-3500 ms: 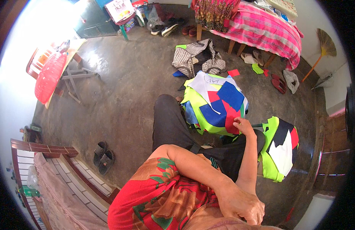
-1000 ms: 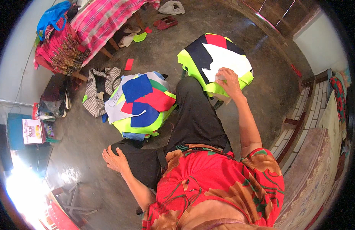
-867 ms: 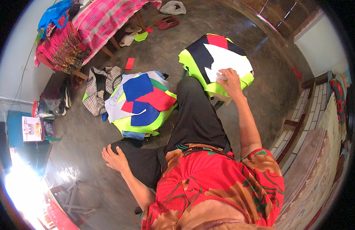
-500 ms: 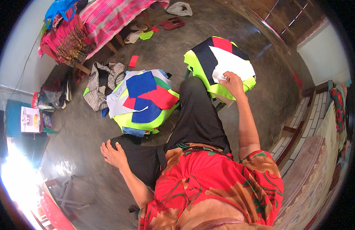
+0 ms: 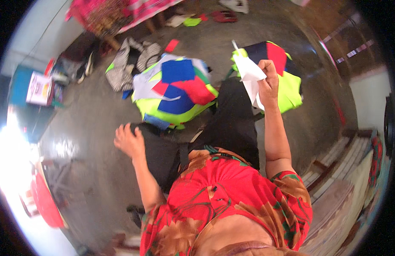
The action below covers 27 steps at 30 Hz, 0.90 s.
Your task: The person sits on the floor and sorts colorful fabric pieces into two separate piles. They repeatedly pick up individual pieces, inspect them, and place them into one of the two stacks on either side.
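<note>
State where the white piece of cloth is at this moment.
In the head view, the white cloth piece is held up in the right hand, right of centre, above the black-trousered leg and beside the right-hand pile of coloured cloth.

Grey concrete floor (image 5: 99, 123), shiny in patches. Striped black-and-white cloth (image 5: 131, 64) heaped just beside the near pile of colored pieces. Small red scrap (image 5: 172, 45) on the floor beyond it. Bench (image 5: 120, 17) at far edge draped in pink checked cover (legs partly visible beneath). Red sandals (image 5: 225, 16) and a green scrap (image 5: 191, 21) near its foot. Teal cabinet (image 5: 24, 91) at left with a box (image 5: 38, 87) on it. Red plastic chair (image 5: 46, 205) lower left. Wooden seat (image 5: 342, 187) at right.
</note>
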### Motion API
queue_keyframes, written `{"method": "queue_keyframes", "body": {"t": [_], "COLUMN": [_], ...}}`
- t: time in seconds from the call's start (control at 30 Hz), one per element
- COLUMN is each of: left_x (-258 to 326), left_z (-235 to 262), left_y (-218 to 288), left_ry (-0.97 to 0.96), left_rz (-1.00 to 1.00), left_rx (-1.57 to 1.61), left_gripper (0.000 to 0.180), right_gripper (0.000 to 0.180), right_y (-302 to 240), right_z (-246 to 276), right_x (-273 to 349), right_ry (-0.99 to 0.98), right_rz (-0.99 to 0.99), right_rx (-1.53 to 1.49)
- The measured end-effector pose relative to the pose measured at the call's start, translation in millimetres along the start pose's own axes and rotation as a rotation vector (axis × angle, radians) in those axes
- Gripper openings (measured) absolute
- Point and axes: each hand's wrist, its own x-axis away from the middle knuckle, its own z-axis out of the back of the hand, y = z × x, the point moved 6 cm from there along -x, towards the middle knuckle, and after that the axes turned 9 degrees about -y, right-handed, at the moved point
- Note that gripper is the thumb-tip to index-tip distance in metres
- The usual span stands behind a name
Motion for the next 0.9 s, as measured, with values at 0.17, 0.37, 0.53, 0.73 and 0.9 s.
{"method": "queue_keyframes", "body": {"t": [0.17,0.37,0.53,0.73,0.9], "left_x": [10.1,45.3,33.9,35.5,32.1], "left_z": [12.7,-68.7,-93.3,-104.7,-113.6], "left_y": [35.7,84.0,122.3,102.0,98.2], "left_ry": [0.069,-0.758,-0.957,-0.948,-0.825], "left_rz": [-0.333,0.030,0.154,0.406,0.406], "left_rx": [0.547,1.467,2.268,2.496,2.166], "left_gripper": [0.020,0.039,0.063,0.057,0.053], "right_gripper": [0.018,0.033,0.027,0.028,0.032], "right_y": [37.5,69.7,65.9,149.8,203.5], "right_z": [-95.0,-177.0,-213.8,-174.4,-139.9], "right_x": [6.7,49.1,59.2,29.3,35.8], "right_ry": [-0.175,-0.268,-0.246,-0.258,-0.088], "right_rz": [-0.194,-0.590,-0.713,-0.769,-0.948], "right_rx": [-0.574,-0.915,-1.049,-0.786,-0.484]}}
